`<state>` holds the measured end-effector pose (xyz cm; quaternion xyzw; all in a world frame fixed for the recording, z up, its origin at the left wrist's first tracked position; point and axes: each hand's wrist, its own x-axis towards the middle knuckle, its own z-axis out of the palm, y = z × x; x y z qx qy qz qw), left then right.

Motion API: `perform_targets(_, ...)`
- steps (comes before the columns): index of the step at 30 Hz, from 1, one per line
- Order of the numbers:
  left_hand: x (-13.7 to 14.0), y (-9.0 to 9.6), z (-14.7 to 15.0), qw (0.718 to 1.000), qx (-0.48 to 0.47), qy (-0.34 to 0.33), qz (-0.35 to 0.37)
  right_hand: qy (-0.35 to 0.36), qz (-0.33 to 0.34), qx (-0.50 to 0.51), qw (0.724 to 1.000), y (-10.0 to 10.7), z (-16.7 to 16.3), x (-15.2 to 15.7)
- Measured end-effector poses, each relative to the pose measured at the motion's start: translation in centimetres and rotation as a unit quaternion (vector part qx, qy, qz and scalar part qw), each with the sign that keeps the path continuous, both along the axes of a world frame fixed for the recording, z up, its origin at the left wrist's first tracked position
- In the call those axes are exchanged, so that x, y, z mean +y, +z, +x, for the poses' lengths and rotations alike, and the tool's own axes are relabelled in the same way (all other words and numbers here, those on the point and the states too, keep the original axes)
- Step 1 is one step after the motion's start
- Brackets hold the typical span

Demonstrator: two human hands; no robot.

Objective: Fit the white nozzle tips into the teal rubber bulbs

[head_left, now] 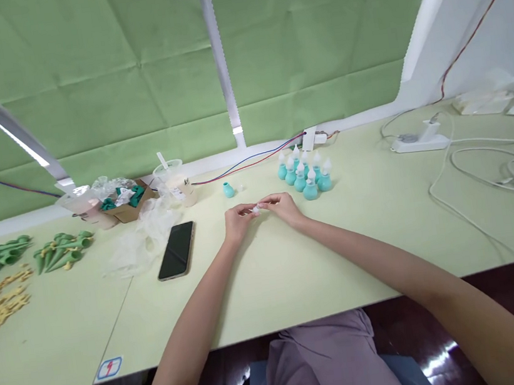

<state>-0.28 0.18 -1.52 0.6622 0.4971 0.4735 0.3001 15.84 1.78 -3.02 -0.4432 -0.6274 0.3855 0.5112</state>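
Observation:
My left hand (240, 219) and my right hand (282, 205) meet over the table, fingertips pinched on a small white piece (256, 209) between them. Fingers cover most of that piece, so its exact shape is hard to make out. Just beyond my left hand stands a small turquoise bulb-shaped base (228, 189) with an open top. Beside it lies a tiny clear or whitish part (241, 187). To the right of my right hand, several turquoise bases with white flame-shaped tips (311, 188) stand upright in a group.
A black phone (176, 251) lies left of my arms, near a crumpled plastic bag (142, 236). Behind are drink cups (175, 181) and a cardboard box (130, 210). Green horn-shaped parts (63, 248) and yellow pieces (0, 308) lie far left. A power strip (421, 142) and white cables (474, 154) spread right.

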Motion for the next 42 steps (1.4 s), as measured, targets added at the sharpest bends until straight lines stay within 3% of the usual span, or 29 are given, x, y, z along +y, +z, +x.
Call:
perform_targets(13,-0.7,0.2,0.9,0.997,0.014,0.031,0.064,0.04,-0.078,0.12,0.989,0.3,0.1,-0.9)
perform_targets(18,-1.0,0.0,1.1,0.994,0.019,0.039,0.1,0.057,-0.113,0.123,0.984,0.6,0.5,-1.0)
perform_targets(24,-1.7,0.3,1.3,0.991,0.036,0.023,0.127,0.198,-0.229,0.195,0.933,0.8,1.4,-0.9)
perform_targets(30,-2.2,0.3,1.5,0.978,0.064,0.017,0.198,0.22,-0.255,0.26,0.905,0.8,1.5,-0.7)
perform_targets(35,-2.3,0.2,1.5,0.938,0.107,0.018,0.329,0.232,-0.261,0.273,0.896,1.3,1.5,-1.0)
perform_targets(42,-2.5,0.6,1.8,0.838,0.175,0.095,0.508,0.255,-0.258,0.292,0.885,1.7,1.5,-1.1)
